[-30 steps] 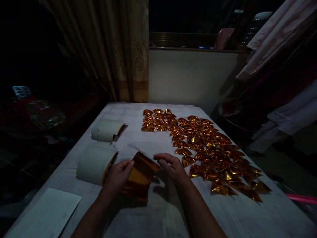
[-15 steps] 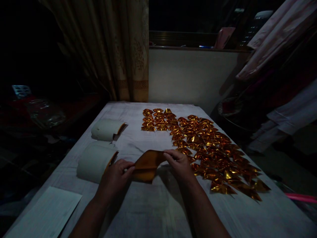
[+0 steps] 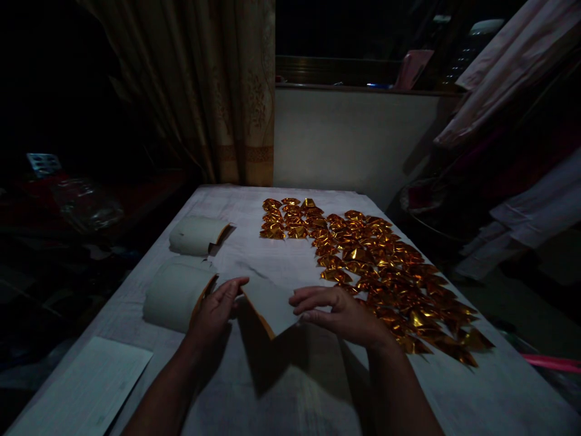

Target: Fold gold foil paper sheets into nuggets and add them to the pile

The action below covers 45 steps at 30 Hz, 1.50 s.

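A sheet of gold foil paper (image 3: 270, 303) is held just above the table, its pale back facing up and a gold edge showing along its lower left side. My left hand (image 3: 218, 309) pinches its upper left corner between thumb and fingers. At the right corner, my right hand (image 3: 340, 310) has the paper between its thumb and fingers. Beside my left hand lies a curled stack of pale-backed gold sheets (image 3: 175, 293), with a second curled stack (image 3: 196, 235) behind it. Many folded gold foil pieces (image 3: 363, 257) cover the table's right side.
A white cloth covers the table (image 3: 290, 396). A pale flat sheet (image 3: 86, 387) lies at the near left corner. Behind the table are a patterned curtain (image 3: 227, 115) and a wall (image 3: 345, 139). Clothes (image 3: 508, 72) hang on the right.
The gold sheet has turned over from its gold face to its pale back. My right hand has shifted its grip along the sheet and sits slightly lower, its wrist farther right.
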### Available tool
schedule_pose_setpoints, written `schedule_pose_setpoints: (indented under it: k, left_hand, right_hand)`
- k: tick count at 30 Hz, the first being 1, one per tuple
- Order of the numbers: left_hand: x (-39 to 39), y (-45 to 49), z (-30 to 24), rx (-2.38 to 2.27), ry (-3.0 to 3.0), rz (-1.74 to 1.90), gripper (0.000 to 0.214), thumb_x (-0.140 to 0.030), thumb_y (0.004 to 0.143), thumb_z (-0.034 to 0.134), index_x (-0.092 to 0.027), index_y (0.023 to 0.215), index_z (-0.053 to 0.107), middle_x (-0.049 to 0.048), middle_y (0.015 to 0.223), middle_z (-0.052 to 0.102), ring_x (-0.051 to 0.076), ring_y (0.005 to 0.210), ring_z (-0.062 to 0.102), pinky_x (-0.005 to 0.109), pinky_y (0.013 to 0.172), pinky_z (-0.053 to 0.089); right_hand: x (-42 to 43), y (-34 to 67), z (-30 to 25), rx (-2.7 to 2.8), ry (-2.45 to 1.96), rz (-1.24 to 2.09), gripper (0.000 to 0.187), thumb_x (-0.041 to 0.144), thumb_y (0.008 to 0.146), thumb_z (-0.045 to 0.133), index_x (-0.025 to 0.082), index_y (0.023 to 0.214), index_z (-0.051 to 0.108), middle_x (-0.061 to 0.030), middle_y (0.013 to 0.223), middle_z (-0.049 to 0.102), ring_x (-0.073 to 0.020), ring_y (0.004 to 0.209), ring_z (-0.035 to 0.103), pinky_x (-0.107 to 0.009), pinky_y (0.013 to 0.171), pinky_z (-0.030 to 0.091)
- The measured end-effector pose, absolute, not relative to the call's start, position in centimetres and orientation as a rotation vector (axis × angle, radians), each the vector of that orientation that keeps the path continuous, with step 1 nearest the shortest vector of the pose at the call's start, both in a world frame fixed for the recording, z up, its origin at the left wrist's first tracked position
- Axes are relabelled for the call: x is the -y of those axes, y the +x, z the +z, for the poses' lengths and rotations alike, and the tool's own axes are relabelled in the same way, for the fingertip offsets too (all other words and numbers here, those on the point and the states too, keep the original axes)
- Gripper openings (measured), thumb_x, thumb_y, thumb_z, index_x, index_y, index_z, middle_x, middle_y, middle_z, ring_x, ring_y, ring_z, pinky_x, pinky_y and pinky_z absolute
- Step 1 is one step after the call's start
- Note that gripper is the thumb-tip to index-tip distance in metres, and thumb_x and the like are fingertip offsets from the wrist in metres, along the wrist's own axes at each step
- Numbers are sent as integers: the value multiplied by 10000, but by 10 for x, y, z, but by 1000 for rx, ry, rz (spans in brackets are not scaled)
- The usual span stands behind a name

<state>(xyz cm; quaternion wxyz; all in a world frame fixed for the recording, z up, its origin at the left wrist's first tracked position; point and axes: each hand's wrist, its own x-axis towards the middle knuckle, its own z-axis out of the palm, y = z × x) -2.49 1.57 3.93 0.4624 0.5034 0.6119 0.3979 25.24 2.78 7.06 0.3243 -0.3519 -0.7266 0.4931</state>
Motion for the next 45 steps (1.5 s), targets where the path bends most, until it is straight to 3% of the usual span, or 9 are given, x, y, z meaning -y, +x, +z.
schedule_pose_setpoints:
  k: [3,9,14,19,29,32,37,42,45]
  left_hand:
    - [-17,-25,30,-1519,1359,965,598,-675,872,468,-191,1127,709,155,1239,699,302,1162,642,441,1003,482]
    - [-16,-23,26,-1661,1755,871,417,-488,848,531,-202,1056,752,140,1485,527,328,1334,514,483,1126,374]
    - [-11,-19,17,-1677,1964,612,457,-374,861,553,-189,1267,657,139,1395,604,305,1303,529,473,1123,369]
    - [-6,-14,19,-1868,2097,484,393,-282,812,649,-214,1198,631,111,1274,632,308,1255,514,466,1066,368]
    - [-10,-17,34,-1745,1941,514,90,-273,737,648,-218,794,604,51,954,662,280,1005,569,403,891,388]
    - [-13,-19,34,-1554,1684,639,135,-352,775,583,-219,770,603,27,787,645,230,824,597,337,761,425]
    - [-13,-14,38,-1368,1312,748,325,-478,713,633,-194,871,637,16,738,634,186,699,596,284,647,434]
    - [-10,-14,42,-1299,1236,739,459,-612,748,631,-193,926,695,59,833,702,218,800,650,299,685,486]
    - [-9,-18,43,-1245,1244,694,395,-520,711,725,-207,952,715,77,914,740,236,865,678,317,736,515]
  right_hand:
    - [-24,246,69,1999,-938,1349,104,381,849,729,323,882,808,-10,1032,775,-203,1032,695,-383,934,541]
    - [-19,229,62,2227,-974,1352,182,152,802,699,292,839,810,27,877,775,-159,827,708,-248,759,521]
    - [-15,222,57,2295,-1186,1437,244,82,726,673,258,821,814,37,750,763,-133,652,673,-196,600,455]
    - [-18,217,59,2339,-1226,1291,215,122,747,663,268,806,811,38,661,741,-125,588,628,-193,535,387]
    - [-29,201,36,2283,-1362,1017,151,165,769,677,265,800,786,36,714,738,-131,659,643,-210,580,372]
    - [-30,198,37,2259,-1334,930,139,171,776,671,254,815,774,26,775,749,-132,690,647,-214,609,391]
    - [-31,196,34,2151,-1299,915,254,164,771,694,270,996,742,12,894,774,-159,792,686,-239,702,452]
    - [-32,196,28,2112,-1304,916,424,168,766,707,296,1170,693,3,944,783,-177,842,705,-266,764,488]
    - [-32,196,27,2114,-1335,867,389,190,766,712,296,1140,715,-5,942,783,-184,831,703,-271,765,494]
